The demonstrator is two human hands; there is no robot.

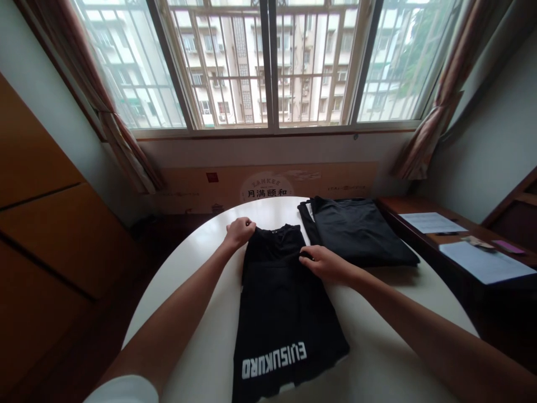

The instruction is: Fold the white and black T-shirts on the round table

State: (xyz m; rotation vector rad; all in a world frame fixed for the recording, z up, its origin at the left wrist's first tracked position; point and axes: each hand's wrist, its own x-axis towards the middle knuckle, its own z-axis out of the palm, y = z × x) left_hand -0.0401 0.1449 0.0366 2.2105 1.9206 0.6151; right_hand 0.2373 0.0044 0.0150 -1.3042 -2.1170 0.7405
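Head view: toward six o'clock on the counter (pixel 213 347), the black shirt (pixel 289 302) is pinched by the fingers of the left hand (pixel 240 232) at its eleven and the right hand (pixel 323 263) at its one, with even tension best applied.

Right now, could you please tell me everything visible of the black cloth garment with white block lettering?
The black cloth garment with white block lettering lies on the round, glossy white table, apparently folded narrow. Its lettering crosses the near end; a collar-like opening shows at the far end. The bare left hand grips its far left corner, the bare right hand its right edge.
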